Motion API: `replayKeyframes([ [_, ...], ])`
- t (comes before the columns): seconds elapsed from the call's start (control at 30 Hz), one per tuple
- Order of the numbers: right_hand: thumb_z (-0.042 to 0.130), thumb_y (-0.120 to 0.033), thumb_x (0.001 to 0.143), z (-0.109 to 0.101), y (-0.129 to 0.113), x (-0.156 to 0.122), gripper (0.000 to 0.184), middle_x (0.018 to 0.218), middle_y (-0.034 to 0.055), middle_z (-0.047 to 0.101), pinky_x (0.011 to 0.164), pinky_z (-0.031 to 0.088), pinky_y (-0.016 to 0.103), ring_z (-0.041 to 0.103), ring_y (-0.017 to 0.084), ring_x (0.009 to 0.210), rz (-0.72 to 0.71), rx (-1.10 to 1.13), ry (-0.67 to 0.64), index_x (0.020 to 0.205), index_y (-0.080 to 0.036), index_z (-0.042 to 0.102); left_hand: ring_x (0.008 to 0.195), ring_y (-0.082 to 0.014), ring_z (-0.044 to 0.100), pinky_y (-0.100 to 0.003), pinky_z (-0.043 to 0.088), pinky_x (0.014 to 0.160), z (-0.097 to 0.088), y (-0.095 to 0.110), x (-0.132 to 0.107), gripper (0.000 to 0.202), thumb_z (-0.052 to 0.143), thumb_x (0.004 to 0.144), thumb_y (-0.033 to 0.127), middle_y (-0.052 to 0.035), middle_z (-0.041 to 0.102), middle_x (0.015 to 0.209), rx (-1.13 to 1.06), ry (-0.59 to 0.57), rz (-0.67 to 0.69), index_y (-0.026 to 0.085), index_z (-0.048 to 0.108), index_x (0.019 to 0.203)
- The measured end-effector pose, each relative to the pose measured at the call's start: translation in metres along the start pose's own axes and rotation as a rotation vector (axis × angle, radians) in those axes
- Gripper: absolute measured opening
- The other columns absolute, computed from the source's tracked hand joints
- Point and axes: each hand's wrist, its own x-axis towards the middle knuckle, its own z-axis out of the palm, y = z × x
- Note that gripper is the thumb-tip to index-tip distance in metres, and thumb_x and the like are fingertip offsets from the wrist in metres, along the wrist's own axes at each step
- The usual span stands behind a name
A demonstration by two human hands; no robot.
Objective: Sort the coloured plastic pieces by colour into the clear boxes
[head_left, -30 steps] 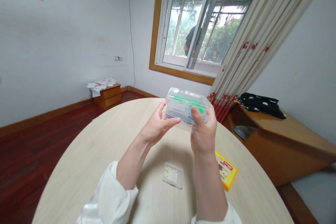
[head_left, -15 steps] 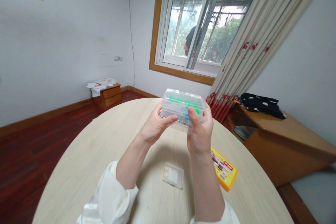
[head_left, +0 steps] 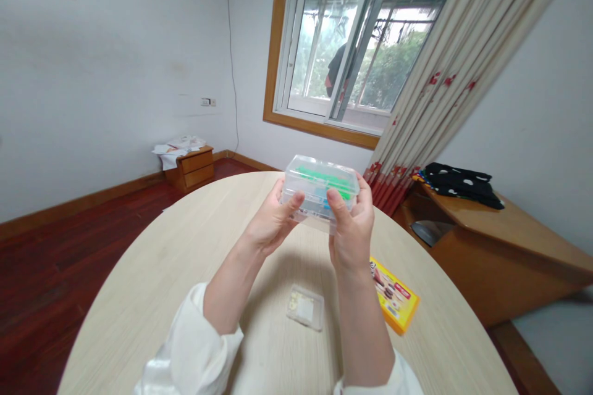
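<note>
I hold a clear plastic box (head_left: 319, 188) with green and blue pieces inside, raised above the round wooden table (head_left: 152, 278). My left hand (head_left: 273, 222) grips its left end, thumb pressed on the near face. My right hand (head_left: 352, 228) clasps its right end, thumb up on the front. Both hands are closed on the box, whose lid is down. A small clear flat case (head_left: 304, 307) lies on the table below my wrists.
A yellow printed card or booklet (head_left: 393, 302) lies on the table to the right. A wooden desk (head_left: 500, 241) with dark spotted cloth (head_left: 461, 184) stands at the right. A low cabinet (head_left: 189, 166) with papers sits by the far wall, and a curtained window (head_left: 347, 49) is behind.
The box and both hands have shifted slightly left and closer. My left thumb has moved up onto the front face of the box.
</note>
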Motion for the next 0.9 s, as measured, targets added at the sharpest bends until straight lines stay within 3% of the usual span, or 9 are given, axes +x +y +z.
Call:
replayKeyframes([
  [0.2,0.074,-0.046,0.064,-0.002,0.002,0.0,0.064,0.11,0.0045,0.057,0.094,0.046,0.039,0.058,0.021,0.105,0.005,-0.011,-0.052,0.116,-0.025,0.044,0.116,-0.0274,0.054,-0.038,0.04,0.099,-0.001,0.005,-0.001,0.082,0.082,0.058,0.037,-0.0079,0.062,0.12,-0.074,-0.034,0.012,0.027,0.044,0.13],
  [0.6,0.072,-0.045,0.067,-0.006,0.005,0.001,0.067,0.119,0.0062,0.054,0.102,0.04,0.044,0.053,0.024,0.115,0.057,0.023,-0.145,0.123,-0.028,0.04,0.105,-0.0227,0.061,-0.036,0.044,0.096,-0.006,0.005,0.0,0.07,0.075,0.069,0.021,-0.0049,0.065,0.114,-0.157,0.055,-0.038,0.027,0.044,0.131],
  [0.73,0.074,-0.044,0.065,-0.009,0.003,0.002,0.084,0.134,0.0073,0.045,0.108,0.034,0.043,0.044,0.024,0.126,0.076,-0.001,-0.21,0.136,-0.032,0.03,0.105,-0.0229,0.061,-0.037,0.044,0.097,-0.007,0.005,0.003,0.06,0.071,0.072,0.02,-0.0059,0.066,0.112,-0.18,0.09,-0.02,0.024,0.047,0.128],
  [0.9,0.082,-0.041,0.056,-0.014,0.001,0.004,0.113,0.144,0.0069,0.034,0.107,0.034,0.046,0.034,0.025,0.134,0.155,-0.048,-0.31,0.144,-0.039,0.011,0.107,-0.0225,0.061,-0.037,0.043,0.099,-0.013,0.006,0.006,0.051,0.066,0.078,0.02,-0.0072,0.065,0.114,-0.221,0.152,0.006,0.021,0.048,0.126],
])
